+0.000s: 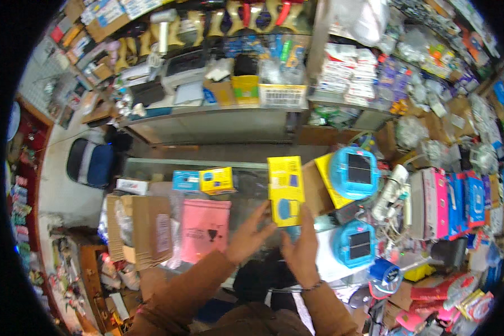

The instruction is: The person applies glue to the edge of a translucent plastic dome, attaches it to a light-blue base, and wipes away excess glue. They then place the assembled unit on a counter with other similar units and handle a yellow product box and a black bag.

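L hand (254,232) & R hand (302,249) flank yellow box (285,185), near end; can't tell if gripping. Best support both sides, lightly.

The yellow rectangular box (285,186) looks like smooth printed card, the brown boxy carton (145,231) like matt cardboard, the flat pink packet (205,228) like plastic, the farther round blue casing (354,173) like glossy plastic.

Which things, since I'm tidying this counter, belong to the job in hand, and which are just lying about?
In the job:
yellow box between left hand and right hand
probably two blue devices with dark panels

Apparently lying about:
pink packet
brown cardboard box
small blue box
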### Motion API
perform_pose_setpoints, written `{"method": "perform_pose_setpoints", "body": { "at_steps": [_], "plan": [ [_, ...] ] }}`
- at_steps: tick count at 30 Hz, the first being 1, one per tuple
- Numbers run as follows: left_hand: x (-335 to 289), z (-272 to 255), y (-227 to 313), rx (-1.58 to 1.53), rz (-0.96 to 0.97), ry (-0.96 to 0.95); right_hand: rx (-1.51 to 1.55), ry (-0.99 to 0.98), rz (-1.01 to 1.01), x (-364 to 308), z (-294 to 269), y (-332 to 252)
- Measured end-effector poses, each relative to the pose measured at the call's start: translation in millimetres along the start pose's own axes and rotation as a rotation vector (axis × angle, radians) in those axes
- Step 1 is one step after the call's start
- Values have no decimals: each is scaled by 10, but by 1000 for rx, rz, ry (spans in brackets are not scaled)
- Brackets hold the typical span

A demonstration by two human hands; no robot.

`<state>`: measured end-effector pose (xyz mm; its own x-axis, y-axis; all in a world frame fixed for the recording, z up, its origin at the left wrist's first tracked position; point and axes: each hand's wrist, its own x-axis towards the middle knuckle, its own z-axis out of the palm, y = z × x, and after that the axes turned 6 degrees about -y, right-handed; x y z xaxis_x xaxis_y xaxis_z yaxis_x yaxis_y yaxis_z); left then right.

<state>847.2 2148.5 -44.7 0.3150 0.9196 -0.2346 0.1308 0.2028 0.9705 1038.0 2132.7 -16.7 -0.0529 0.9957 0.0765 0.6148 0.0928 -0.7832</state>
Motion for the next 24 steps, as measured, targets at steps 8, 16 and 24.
{"method": "perform_pose_setpoints", "body": {
  "at_steps": [8,16,24],
  "plan": [
    [-397,-820,-227,446,-81,285,135,43,116,-478,-272,196],
    [209,-2334,-435,1497,-106,410,103,-79,172,-1121,-333,412],
    [308,-2405,-575,1276,-209,350,148,-92,228,-1247,-338,478]
  ]
}}
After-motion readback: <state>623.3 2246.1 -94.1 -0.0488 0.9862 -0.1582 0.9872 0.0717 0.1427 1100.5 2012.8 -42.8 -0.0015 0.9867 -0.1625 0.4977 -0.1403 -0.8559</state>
